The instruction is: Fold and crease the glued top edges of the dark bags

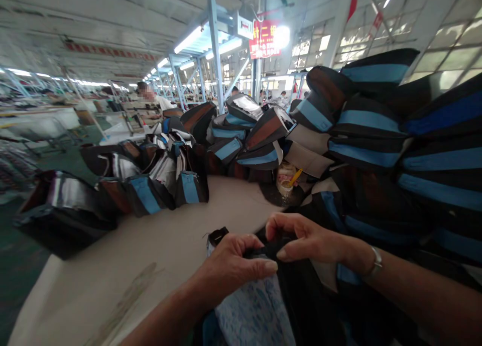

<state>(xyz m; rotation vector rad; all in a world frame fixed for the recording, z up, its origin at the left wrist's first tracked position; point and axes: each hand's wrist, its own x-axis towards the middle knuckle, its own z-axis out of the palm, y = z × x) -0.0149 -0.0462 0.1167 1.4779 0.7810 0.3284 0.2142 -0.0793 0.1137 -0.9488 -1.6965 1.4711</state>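
1 black bag (303, 296), pale lining (256, 311) with blue print, soft and creased. Sits under both hands at the near side of the beige table (176, 240). Left hand (235, 260): thumb and fingers pinch its top edge. Right hand (311, 238): thumb and index curled at same edge, can't tell if gripping. 1 bracelet (377, 260), right wrist. Beyond: 1 jar (283, 179), 1 yellow handle (295, 177) in it. Stacked bags (369, 123) overlap, uncountable.

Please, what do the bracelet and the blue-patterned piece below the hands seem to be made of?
Bracelet: probably polished metal, being silvery with a bright glint. Blue-patterned piece: perhaps printed fabric, matte, since it shows no sharp glare; plastic sheeting remains possible.
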